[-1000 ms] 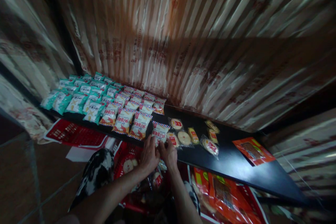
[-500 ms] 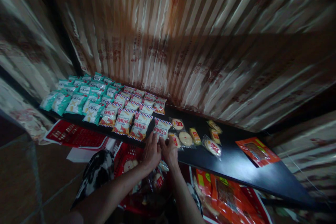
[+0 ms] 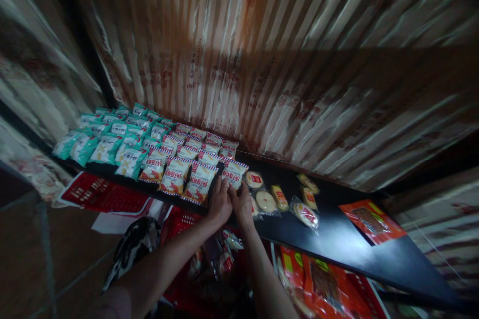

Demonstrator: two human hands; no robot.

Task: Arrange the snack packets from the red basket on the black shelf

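Note:
Both hands are on one white-and-orange snack bag [image 3: 232, 173] with a striped top edge, over the black shelf [image 3: 337, 234]. My left hand [image 3: 220, 203] has its fingers closed at the bag's lower left. On its lower right, my right hand [image 3: 241, 203] grips it with fingers bent. Several matching snack bags [image 3: 174, 173] stand in rows just left of my hands. Round wrapped crackers [image 3: 266, 201] lie close by my right hand, one partly hidden behind it. The bag's lower edge is covered by my fingers.
Teal snack bags [image 3: 105, 148] fill the shelf's left end. Small yellow packets [image 3: 280, 198] and an orange flat packet [image 3: 372, 220] lie to the right. Below the front edge stand a red basket [image 3: 179, 219] and more orange packets [image 3: 325, 284]. A pleated curtain [image 3: 239, 50] hangs behind.
My hands have pushed the snack bag a little farther back on the shelf, toward the row behind. The view has shifted slightly.

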